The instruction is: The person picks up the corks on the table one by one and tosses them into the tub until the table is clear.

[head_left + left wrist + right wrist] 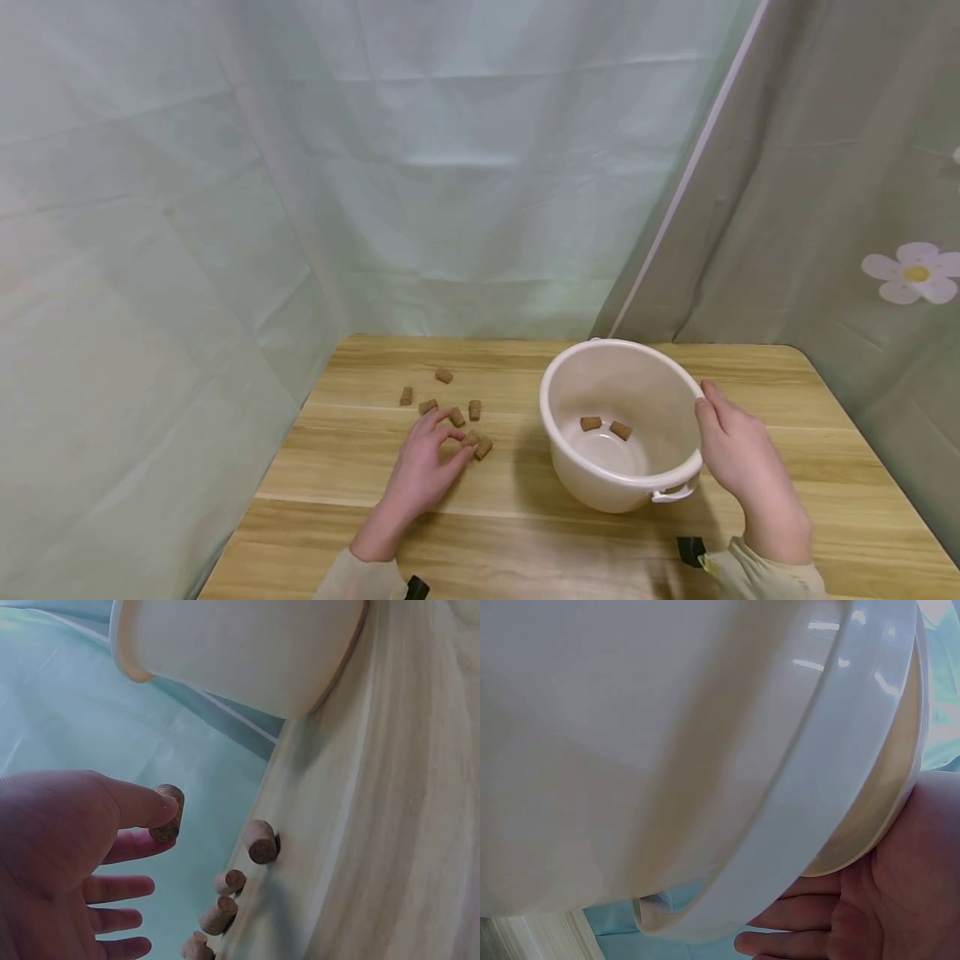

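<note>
My left hand pinches a cork between thumb and index finger. The other fingers of that hand are spread apart in the left wrist view. Several more corks lie on the wooden table around it, one just beside the held cork in the head view. To the right stands a white bucket with small side handles, its mouth facing up. Two corks lie on its floor. My right hand holds the bucket by its right rim, with part of the fingers hidden behind the wall in the right wrist view.
The wood-grain table ends at a back edge against a pale green curtain. Another curtain with a white flower hangs along the right side. The bucket's wall rises between the two hands.
</note>
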Action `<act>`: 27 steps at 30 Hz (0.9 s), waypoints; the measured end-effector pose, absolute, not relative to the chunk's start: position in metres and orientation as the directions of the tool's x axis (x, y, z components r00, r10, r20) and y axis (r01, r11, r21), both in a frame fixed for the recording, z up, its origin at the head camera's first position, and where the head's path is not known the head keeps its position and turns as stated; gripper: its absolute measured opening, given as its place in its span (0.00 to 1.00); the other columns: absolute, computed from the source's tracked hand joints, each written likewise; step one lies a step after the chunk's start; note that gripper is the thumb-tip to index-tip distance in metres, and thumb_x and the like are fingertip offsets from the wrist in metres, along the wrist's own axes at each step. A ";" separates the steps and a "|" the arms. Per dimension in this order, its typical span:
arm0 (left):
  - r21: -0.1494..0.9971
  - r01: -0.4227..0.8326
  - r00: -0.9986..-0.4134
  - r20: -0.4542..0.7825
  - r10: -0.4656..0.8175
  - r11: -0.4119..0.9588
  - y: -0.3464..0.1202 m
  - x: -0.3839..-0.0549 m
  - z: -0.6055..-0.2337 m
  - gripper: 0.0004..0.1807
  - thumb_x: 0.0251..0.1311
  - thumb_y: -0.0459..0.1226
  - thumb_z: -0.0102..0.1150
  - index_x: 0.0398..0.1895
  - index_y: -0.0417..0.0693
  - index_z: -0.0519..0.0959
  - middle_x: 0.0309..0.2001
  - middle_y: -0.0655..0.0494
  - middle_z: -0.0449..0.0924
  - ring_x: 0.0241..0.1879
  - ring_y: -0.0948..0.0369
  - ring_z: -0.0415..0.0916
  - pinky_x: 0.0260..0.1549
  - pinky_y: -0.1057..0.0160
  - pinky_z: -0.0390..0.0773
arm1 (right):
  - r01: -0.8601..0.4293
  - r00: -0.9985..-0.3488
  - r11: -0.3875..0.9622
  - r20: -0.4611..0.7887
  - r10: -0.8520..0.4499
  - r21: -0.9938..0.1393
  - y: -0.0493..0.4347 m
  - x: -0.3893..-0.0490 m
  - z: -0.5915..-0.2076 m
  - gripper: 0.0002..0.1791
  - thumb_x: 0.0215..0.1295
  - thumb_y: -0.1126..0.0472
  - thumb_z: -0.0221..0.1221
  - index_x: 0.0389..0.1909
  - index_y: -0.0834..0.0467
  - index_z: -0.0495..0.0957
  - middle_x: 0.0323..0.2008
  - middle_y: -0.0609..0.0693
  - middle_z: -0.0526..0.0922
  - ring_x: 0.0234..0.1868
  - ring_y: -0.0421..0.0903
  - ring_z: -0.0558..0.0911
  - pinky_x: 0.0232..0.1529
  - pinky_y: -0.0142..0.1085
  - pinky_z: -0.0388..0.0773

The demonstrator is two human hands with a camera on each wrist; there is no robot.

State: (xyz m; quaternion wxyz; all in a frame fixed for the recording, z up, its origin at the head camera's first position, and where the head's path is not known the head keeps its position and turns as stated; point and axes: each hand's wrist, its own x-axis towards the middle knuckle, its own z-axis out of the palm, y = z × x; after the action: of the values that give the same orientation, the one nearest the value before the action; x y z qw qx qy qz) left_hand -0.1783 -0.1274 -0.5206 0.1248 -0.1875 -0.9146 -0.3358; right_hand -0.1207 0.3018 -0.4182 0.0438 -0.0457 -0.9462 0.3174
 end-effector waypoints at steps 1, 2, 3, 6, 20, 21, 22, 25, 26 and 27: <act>0.567 0.432 -0.896 0.361 0.260 0.701 -0.127 -0.178 -0.520 0.07 0.64 0.38 0.77 0.39 0.47 0.87 0.69 0.36 0.77 0.74 0.34 0.66 0.71 0.33 0.67 | 0.060 -0.992 0.794 0.052 0.114 -0.605 0.302 -0.121 -0.418 0.39 0.88 0.44 0.29 0.81 0.71 0.55 0.78 0.73 0.59 0.75 0.78 0.61 0.70 0.74 0.59; 0.566 0.437 -0.893 0.367 0.261 0.699 -0.126 -0.179 -0.519 0.07 0.64 0.38 0.77 0.39 0.46 0.87 0.69 0.36 0.77 0.73 0.34 0.66 0.71 0.33 0.67 | 0.061 -0.992 0.794 0.049 0.113 -0.605 0.302 -0.121 -0.418 0.39 0.88 0.43 0.29 0.81 0.71 0.54 0.78 0.73 0.58 0.75 0.79 0.60 0.70 0.74 0.58; 0.568 0.438 -0.892 0.369 0.260 0.697 -0.125 -0.179 -0.518 0.07 0.64 0.38 0.77 0.39 0.46 0.88 0.69 0.36 0.77 0.73 0.34 0.66 0.71 0.32 0.67 | 0.061 -0.992 0.795 0.049 0.113 -0.603 0.302 -0.121 -0.418 0.39 0.88 0.43 0.30 0.81 0.71 0.54 0.78 0.73 0.58 0.75 0.78 0.61 0.70 0.74 0.59; 0.580 0.439 -0.893 0.368 0.260 0.686 -0.123 -0.179 -0.515 0.07 0.65 0.38 0.76 0.40 0.46 0.87 0.69 0.36 0.77 0.73 0.34 0.66 0.71 0.33 0.66 | 0.057 -0.992 0.798 0.053 0.111 -0.600 0.302 -0.121 -0.418 0.39 0.88 0.44 0.30 0.81 0.71 0.55 0.78 0.73 0.59 0.75 0.78 0.61 0.70 0.74 0.59; 0.629 0.416 -0.908 0.334 0.255 0.657 -0.111 -0.179 -0.501 0.06 0.66 0.40 0.75 0.41 0.50 0.87 0.71 0.41 0.75 0.76 0.38 0.64 0.73 0.34 0.63 | 0.066 -0.991 0.802 0.052 0.120 -0.594 0.302 -0.122 -0.416 0.38 0.88 0.45 0.30 0.81 0.71 0.55 0.77 0.74 0.59 0.75 0.79 0.62 0.70 0.74 0.60; 0.632 0.416 -0.908 0.333 0.255 0.654 -0.111 -0.179 -0.500 0.06 0.66 0.40 0.75 0.41 0.50 0.87 0.72 0.41 0.75 0.76 0.39 0.64 0.74 0.34 0.63 | 0.066 -0.991 0.802 0.053 0.120 -0.594 0.302 -0.122 -0.416 0.38 0.88 0.45 0.30 0.81 0.71 0.55 0.77 0.74 0.59 0.75 0.79 0.61 0.70 0.74 0.59; 0.637 0.416 -0.908 0.332 0.256 0.649 -0.110 -0.179 -0.499 0.06 0.67 0.40 0.74 0.41 0.50 0.87 0.72 0.41 0.75 0.76 0.39 0.64 0.74 0.35 0.63 | 0.066 -0.991 0.801 0.051 0.120 -0.595 0.302 -0.122 -0.416 0.38 0.88 0.45 0.30 0.81 0.71 0.55 0.77 0.74 0.59 0.75 0.79 0.61 0.70 0.74 0.59; 0.645 0.416 -0.908 0.330 0.258 0.641 -0.108 -0.179 -0.497 0.06 0.67 0.40 0.74 0.41 0.50 0.87 0.72 0.42 0.75 0.76 0.40 0.64 0.74 0.35 0.63 | 0.064 -0.991 0.800 0.056 0.121 -0.597 0.301 -0.121 -0.417 0.38 0.88 0.45 0.30 0.81 0.71 0.55 0.77 0.74 0.59 0.75 0.78 0.61 0.70 0.73 0.59; 0.647 0.418 -0.908 0.330 0.260 0.638 -0.107 -0.179 -0.496 0.06 0.67 0.40 0.74 0.42 0.50 0.87 0.72 0.43 0.75 0.77 0.40 0.64 0.73 0.35 0.64 | 0.062 -0.991 0.801 0.061 0.122 -0.596 0.301 -0.121 -0.417 0.38 0.88 0.45 0.30 0.81 0.71 0.56 0.77 0.74 0.60 0.75 0.78 0.62 0.70 0.73 0.60; 0.651 0.418 -0.908 0.330 0.260 0.634 -0.107 -0.179 -0.495 0.06 0.67 0.40 0.74 0.42 0.49 0.87 0.73 0.43 0.74 0.77 0.40 0.63 0.73 0.35 0.64 | 0.061 -0.991 0.799 0.060 0.121 -0.598 0.301 -0.121 -0.417 0.38 0.88 0.45 0.30 0.81 0.71 0.55 0.77 0.74 0.60 0.75 0.78 0.62 0.70 0.73 0.59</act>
State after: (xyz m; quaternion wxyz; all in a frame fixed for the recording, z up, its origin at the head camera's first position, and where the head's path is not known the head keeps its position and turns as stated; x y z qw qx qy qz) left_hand -0.1793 -0.1068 -0.4955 0.1027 -0.1889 -0.8979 -0.3840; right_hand -0.1214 0.3011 -0.4168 0.0475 -0.0479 -0.9473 0.3131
